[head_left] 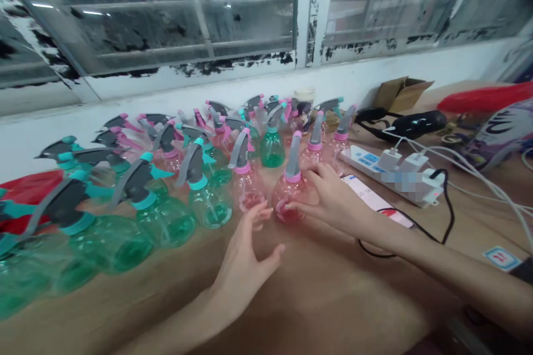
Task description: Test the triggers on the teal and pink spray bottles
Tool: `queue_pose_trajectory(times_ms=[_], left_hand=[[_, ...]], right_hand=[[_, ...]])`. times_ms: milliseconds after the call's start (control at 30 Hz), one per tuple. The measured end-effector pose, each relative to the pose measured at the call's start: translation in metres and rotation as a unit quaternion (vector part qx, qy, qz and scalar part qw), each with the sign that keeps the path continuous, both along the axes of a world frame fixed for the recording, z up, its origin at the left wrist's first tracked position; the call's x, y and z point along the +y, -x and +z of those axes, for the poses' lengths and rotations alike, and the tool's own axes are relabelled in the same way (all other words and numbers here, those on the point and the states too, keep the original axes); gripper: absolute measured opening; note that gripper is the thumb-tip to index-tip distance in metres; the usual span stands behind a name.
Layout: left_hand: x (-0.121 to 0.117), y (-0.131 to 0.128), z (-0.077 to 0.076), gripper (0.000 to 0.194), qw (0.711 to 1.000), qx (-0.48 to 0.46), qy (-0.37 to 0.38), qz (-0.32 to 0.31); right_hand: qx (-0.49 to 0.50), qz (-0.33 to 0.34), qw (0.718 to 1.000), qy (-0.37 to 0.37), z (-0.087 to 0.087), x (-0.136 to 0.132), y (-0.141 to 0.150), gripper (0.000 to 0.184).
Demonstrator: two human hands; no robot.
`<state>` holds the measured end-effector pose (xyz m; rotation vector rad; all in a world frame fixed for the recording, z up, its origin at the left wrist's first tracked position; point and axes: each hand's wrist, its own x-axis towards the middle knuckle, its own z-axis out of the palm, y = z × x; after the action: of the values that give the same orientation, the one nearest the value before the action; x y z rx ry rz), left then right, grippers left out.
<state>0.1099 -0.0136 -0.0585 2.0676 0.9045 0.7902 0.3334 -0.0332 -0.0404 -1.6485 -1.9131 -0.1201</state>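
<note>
A clear pink spray bottle (287, 191) with a grey trigger head and pink collar stands upright on the table. My right hand (333, 194) is closed around its right side, thumb in front and fingers behind. Just left of it, my left hand (250, 255) is open, thumb and fingers apart, with nothing in it. Its fingertips are near a second pink spray bottle (249, 188); whether they touch it I cannot tell. Beside that stands a green spray bottle (210, 205) with a turquoise collar.
Several more green spray bottles (110, 241) fill the left of the brown table (316, 288), with pink ones behind. On the right are a phone (370, 197), a power strip (395, 175) with cables, a black hairdryer-like object (418, 122) and a cardboard box (402, 94). Windows run behind.
</note>
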Motion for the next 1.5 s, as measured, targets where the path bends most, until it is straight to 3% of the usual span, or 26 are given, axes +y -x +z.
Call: queue_pose_trajectory(times_ms=[167,500,667,767,833,933,1033,1267,1500], left_hand=[[-0.005,0.017,-0.009,0.045,0.999,0.039,0.015,-0.012],[0.014,0.015,0.000,0.040,0.998,0.060,0.001,-0.009],[0.014,0.004,-0.001,0.041,0.997,0.062,0.012,-0.033],[0.013,-0.001,-0.002,0.041,0.997,0.066,0.021,-0.042],[0.013,-0.004,-0.002,0.039,0.997,0.064,0.023,-0.045],[0.012,-0.007,-0.001,0.037,0.997,0.060,0.017,-0.048],[0.011,-0.009,0.002,0.035,0.997,0.059,0.011,-0.049],[0.006,-0.007,0.013,0.029,0.997,0.036,0.027,-0.055],[0.004,-0.006,0.015,0.016,0.995,0.023,0.071,-0.060]], right_hand=[[-0.005,-0.047,0.999,0.012,0.000,0.028,0.000,0.041],[0.027,-0.066,0.997,0.025,0.002,0.048,0.003,0.050],[0.076,-0.048,0.996,0.002,-0.001,0.035,-0.002,0.057],[0.148,-0.038,0.987,-0.042,0.003,0.019,-0.017,0.038],[0.160,-0.066,0.983,-0.055,0.007,0.011,-0.033,0.031],[0.141,-0.147,0.977,-0.058,0.009,0.010,-0.056,0.038],[0.135,-0.152,0.978,-0.048,0.004,0.023,-0.069,0.047],[0.120,-0.130,0.984,-0.026,-0.009,0.045,-0.061,0.045],[0.086,-0.161,0.983,0.001,-0.003,0.016,-0.054,0.048]])
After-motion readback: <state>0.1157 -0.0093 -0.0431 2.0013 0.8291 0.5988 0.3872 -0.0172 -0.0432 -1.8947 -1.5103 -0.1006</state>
